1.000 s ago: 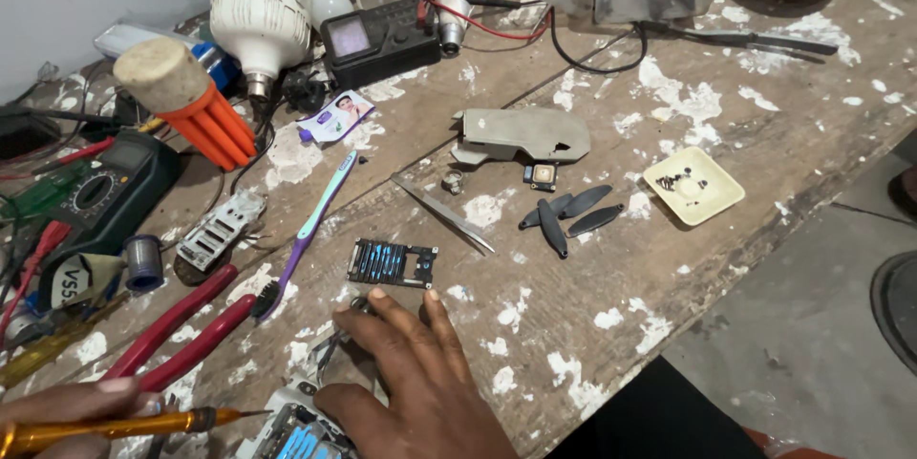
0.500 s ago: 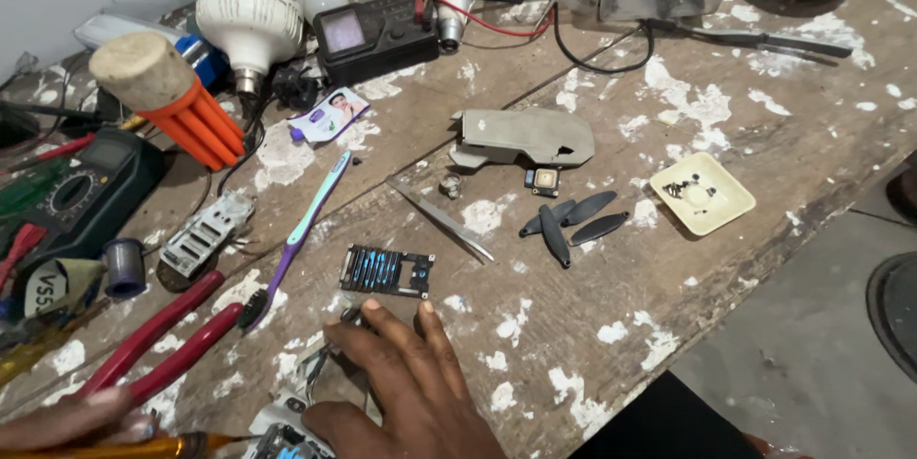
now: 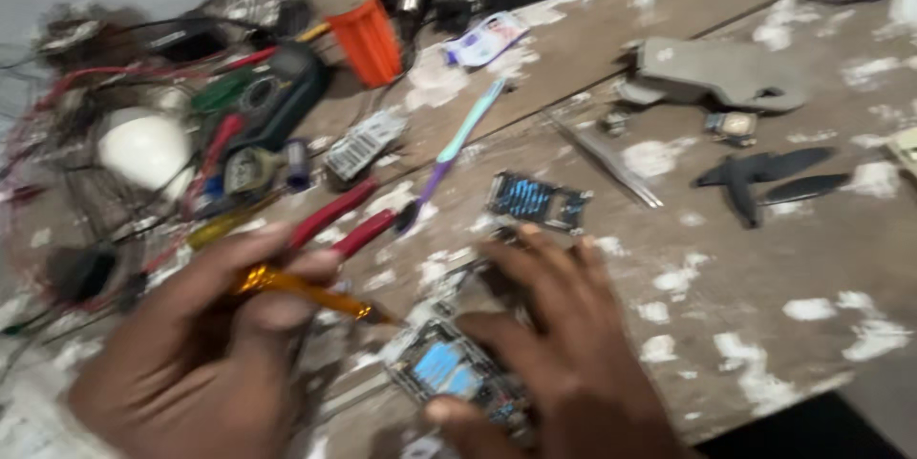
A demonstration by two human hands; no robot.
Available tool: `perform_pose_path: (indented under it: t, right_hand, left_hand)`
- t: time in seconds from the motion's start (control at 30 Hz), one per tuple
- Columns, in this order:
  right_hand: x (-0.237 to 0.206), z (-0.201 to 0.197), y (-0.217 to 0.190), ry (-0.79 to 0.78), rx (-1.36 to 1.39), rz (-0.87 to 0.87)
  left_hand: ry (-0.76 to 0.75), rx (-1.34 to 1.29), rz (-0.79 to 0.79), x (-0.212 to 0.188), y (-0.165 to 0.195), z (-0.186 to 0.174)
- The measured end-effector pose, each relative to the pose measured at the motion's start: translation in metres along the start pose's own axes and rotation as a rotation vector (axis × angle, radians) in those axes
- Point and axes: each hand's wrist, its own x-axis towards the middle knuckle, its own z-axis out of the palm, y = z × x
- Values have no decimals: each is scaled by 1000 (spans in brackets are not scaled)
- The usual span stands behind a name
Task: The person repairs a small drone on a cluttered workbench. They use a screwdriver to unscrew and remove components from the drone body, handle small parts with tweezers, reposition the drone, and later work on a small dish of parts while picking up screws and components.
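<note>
Bench (image 3: 764, 325): worn wood, flecked with white paint; strewn with red-handled pliers (image 3: 349, 220), a purple-and-teal toothbrush (image 3: 449, 153), slim metal tweezers (image 3: 604, 146), a second small board (image 3: 537, 201) with blue parts, a grey plastic casing (image 3: 716, 75) and an orange ribbed handle (image 3: 374, 37). Left hand (image 3: 191, 363): fingers curled, pinching a translucent amber screwdriver (image 3: 306, 292), its tip angled down towards the circuit board (image 3: 449, 368); right hand (image 3: 564, 354): fingers spread, pressed over that board, which lies flat between both hands near the bench's front edge; view blurred.
</note>
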Motion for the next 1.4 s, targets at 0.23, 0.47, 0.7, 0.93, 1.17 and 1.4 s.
perform_pose_path:
  t: [0.23,0.47,0.7,0.93,1.17,1.4]
  right_hand:
    - [3,8,-3,-44,-38,-12]
    - [5,12,1,-48,-28,-7]
    - [9,7,5,-49,3,-6]
    - [6,7,6,-55,19,-5]
    - [5,6,6,-54,-5,1]
    - [5,4,5,-55,7,1]
  left_hand:
    - [-35,-66,-107,0,4,-11]
    - [-11,-131,-138,7,8,1]
    - [-50,-13,35,6,3,4]
    - [-107,94,47,11,8,4]
    - [-90,103,96,8,9,4]
    - [-111,102,139,10,13,5]
